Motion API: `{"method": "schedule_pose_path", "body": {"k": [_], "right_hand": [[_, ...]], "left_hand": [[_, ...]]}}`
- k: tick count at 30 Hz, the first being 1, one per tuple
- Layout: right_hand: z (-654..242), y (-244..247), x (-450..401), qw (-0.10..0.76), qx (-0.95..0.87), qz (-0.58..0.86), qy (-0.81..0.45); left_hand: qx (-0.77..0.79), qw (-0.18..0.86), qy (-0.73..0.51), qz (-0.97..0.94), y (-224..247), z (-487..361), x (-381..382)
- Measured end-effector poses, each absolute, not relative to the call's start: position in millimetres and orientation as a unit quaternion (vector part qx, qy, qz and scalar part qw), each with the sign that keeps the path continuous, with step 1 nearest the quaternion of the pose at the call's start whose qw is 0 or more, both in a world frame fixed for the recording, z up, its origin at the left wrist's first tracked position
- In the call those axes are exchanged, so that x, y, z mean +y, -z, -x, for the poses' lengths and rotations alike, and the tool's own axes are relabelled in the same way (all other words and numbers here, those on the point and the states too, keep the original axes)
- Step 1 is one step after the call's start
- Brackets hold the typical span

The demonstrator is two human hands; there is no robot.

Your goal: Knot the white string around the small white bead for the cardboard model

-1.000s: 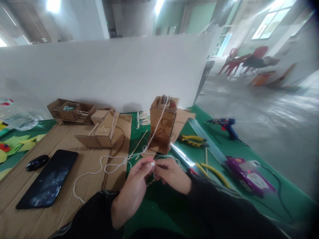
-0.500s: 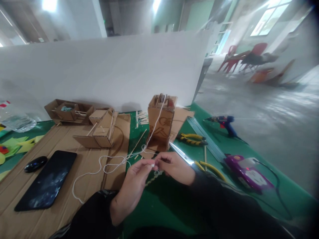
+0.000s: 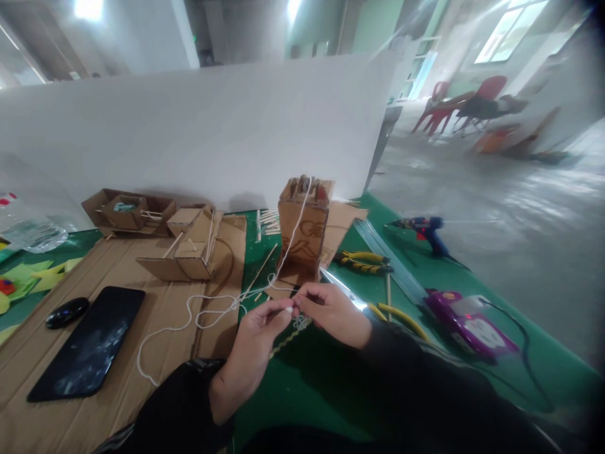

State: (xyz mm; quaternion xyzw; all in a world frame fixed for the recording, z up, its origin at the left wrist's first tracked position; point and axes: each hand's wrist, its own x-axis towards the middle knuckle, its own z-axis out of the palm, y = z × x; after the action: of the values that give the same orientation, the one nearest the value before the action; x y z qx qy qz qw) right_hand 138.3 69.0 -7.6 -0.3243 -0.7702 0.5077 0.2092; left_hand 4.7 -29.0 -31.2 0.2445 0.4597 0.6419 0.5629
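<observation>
My left hand [image 3: 258, 337] is closed in a pinch, with a small white bit of string showing between thumb and forefinger. Fingertip to fingertip with it, my right hand [image 3: 336, 316] pinches the same white string [image 3: 293, 243]; the exact grip is hidden by the fingers. From the top of an upright cardboard tower [image 3: 305, 230] the string runs down its front, then lies in loose loops to the left. Just below the fingers is a knotted clump of string [image 3: 299, 323] beside a pale twisted strip [image 3: 282, 345] on the green table.
Scissors [image 3: 347, 290] and yellow-black pliers [image 3: 363, 261] lie right of the tower. Farther right are a glue gun [image 3: 423, 230], glue sticks [image 3: 390, 261] and a purple power strip [image 3: 466, 325]. At left, cardboard [image 3: 165, 321] carries a phone [image 3: 89, 343], a mouse [image 3: 67, 313] and a cardboard model [image 3: 189, 252].
Both hands stay pinched together at nearly the same spot, with only slight finger movement. The clump and the twisted strip below them show a little more. The view has shifted slightly.
</observation>
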Motion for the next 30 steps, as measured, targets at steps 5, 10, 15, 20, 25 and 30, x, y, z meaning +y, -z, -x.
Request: {"method": "schedule_pose_path", "body": {"k": [5,10,15,20,25,30], "right_hand": [[-138.9,6.2,69.4,0.220,-0.786,0.324,-0.479],[-138.2,5.9,68.1,0.223,-0.794,0.339,-0.453],[-136.6,9.3,69.0,0.222,-0.787,0.342,-0.464],[-137.9,12.7,72.9,0.207,-0.761,0.337,-0.514],[-142.5,7.8,71.6,0.229,-0.701,0.293,-0.608],[-146.4,3.9,65.2,0.249,-0.692,0.242,-0.633]], "left_hand": [[0.493,0.532,-0.630,-0.277,37.5,-2.5,-27.0],[0.516,0.522,-0.621,-0.276,36.9,-4.6,-25.6],[0.506,0.521,-0.632,-0.270,35.8,-7.2,-26.2],[0.533,0.437,-0.647,-0.326,39.8,0.1,-28.0],[0.595,0.330,-0.608,-0.408,36.3,7.9,-28.1],[0.634,0.225,-0.545,-0.501,29.4,6.6,-30.3]]}}
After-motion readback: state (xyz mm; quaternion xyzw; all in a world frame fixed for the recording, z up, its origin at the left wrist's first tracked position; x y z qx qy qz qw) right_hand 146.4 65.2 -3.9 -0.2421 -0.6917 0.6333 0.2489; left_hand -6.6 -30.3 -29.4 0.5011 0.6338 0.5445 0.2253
